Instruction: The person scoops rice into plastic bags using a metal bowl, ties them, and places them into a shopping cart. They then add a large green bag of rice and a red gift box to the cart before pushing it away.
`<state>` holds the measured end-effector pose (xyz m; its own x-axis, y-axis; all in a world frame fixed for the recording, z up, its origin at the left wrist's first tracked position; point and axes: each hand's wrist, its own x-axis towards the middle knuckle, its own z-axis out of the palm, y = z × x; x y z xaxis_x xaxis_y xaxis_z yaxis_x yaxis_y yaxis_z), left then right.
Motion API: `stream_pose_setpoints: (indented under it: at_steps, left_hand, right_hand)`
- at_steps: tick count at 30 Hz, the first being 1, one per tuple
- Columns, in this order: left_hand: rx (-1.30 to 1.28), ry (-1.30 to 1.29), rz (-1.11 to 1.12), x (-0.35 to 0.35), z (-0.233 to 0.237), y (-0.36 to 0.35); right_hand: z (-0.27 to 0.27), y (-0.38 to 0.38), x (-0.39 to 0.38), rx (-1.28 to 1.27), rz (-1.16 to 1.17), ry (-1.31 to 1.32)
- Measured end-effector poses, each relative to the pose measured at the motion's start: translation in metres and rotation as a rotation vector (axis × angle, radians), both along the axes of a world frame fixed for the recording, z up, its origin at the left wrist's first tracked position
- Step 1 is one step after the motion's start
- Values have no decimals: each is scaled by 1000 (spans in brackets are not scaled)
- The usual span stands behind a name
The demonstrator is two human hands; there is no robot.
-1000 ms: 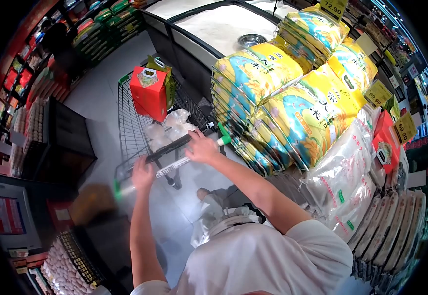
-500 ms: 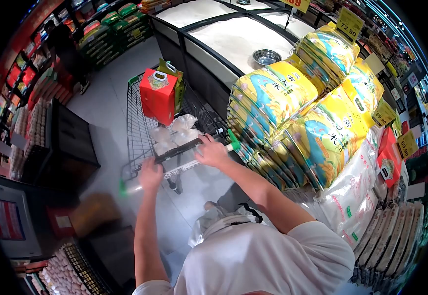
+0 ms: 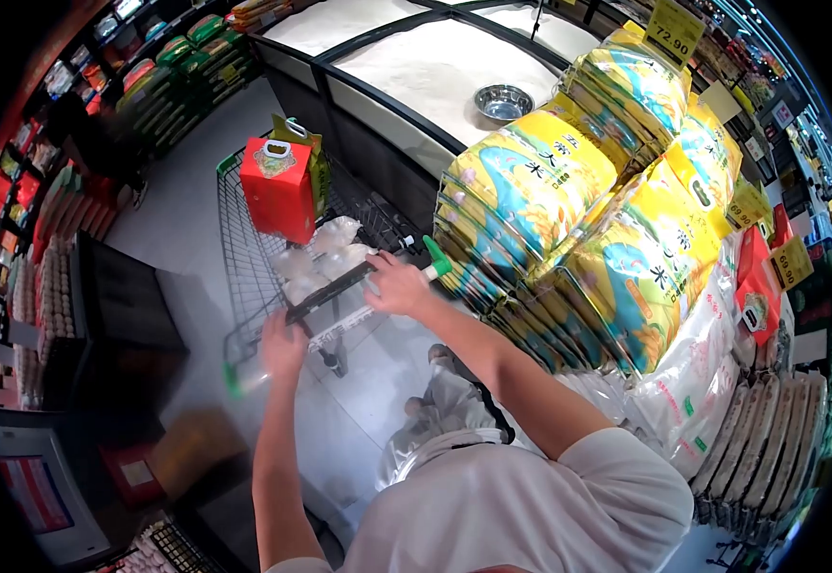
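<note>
Partly hidden cart handle (image 3: 344, 325) under left hand (image 3: 282, 346) and right hand (image 3: 395, 285).

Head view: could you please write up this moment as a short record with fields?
Setting: shop aisle beside stacked yellow rice sacks
Left hand: closed on the cart handle
Right hand: closed on the same handle, near its green end
Cart: wire basket holding a red box and clear bags
Nearby: metal bowl; price sign reading 72.90
</note>
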<state>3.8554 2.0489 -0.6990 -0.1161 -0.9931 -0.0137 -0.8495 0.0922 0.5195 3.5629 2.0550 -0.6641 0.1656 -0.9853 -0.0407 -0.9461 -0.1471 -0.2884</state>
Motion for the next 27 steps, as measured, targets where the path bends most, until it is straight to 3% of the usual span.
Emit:
stream_pose_setpoints:
  at_steps: [13, 17, 21, 27]
  left_hand:
    - [22, -64, 21, -19, -33, -95]
    - [6, -58, 43, -23, -50, -131]
    - [-4, -35, 65, -36, -38, -161]
    - [-39, -33, 72, -43, -46, -198]
  right_hand:
    - [-23, -100, -23, -18, 37, -24]
    - [-31, -136, -30, -82, 28, -38]
    - [-42, -167, -34, -204, 33, -65]
    - [-48, -208, -39, -98, 31, -46]
